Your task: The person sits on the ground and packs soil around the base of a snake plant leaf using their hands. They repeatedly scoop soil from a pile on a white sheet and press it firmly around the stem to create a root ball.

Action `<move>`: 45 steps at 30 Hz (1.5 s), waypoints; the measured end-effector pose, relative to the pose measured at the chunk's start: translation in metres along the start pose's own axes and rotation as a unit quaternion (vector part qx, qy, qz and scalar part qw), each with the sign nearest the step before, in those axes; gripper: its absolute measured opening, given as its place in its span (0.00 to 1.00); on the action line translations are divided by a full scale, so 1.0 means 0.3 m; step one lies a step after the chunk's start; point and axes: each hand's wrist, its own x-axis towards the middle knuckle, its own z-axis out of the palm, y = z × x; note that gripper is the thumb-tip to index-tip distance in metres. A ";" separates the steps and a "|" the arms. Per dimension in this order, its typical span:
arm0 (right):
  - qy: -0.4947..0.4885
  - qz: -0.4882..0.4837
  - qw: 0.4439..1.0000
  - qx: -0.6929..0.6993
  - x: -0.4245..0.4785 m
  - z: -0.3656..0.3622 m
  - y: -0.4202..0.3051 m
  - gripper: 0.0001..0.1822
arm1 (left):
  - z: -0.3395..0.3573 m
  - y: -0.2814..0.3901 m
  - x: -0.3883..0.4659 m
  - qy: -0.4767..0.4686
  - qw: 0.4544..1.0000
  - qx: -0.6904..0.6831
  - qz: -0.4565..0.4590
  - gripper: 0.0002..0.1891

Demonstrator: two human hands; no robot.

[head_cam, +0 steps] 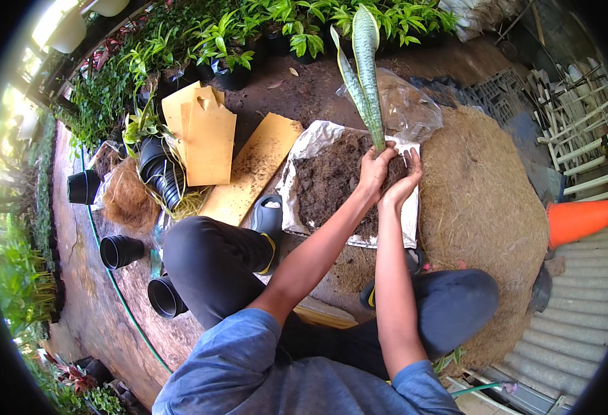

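Observation:
Between my two hands stands a snake plant [369, 83] with mottled green, pale-edged leaves, roughly upright over a white sack. My left hand [375, 168] grips around the leaf base and the dark root ball. Cupped against the other side of the root ball [395, 168] is my right hand [405, 176], its fingertips pointing up. Below lies the opened white sack [410, 220], filled with dark fibrous potting soil [325, 181]. Parts of the root ball are hidden by my fingers.
Yellow boards [210, 140], stacked black pots [161, 171] and brown fibre [130, 197] lie at left. A clear plastic bag [413, 104] is behind the sack. An orange cone [584, 223] lies at right; potted plants [234, 67] line the back. A green hose [122, 306] crosses the ground.

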 end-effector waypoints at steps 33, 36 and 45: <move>-0.023 0.046 0.999 -0.012 0.121 -0.018 0.108 0.25 | -0.051 0.047 0.059 -0.120 0.991 -0.021 -0.058 0.10; -0.003 0.072 0.997 0.004 0.106 0.004 0.083 0.25 | -0.036 0.053 0.054 -0.112 0.989 -0.074 -0.056 0.09; 0.075 0.052 0.996 -0.020 0.074 0.037 0.050 0.28 | -0.029 0.034 0.033 -0.049 0.997 0.056 0.009 0.12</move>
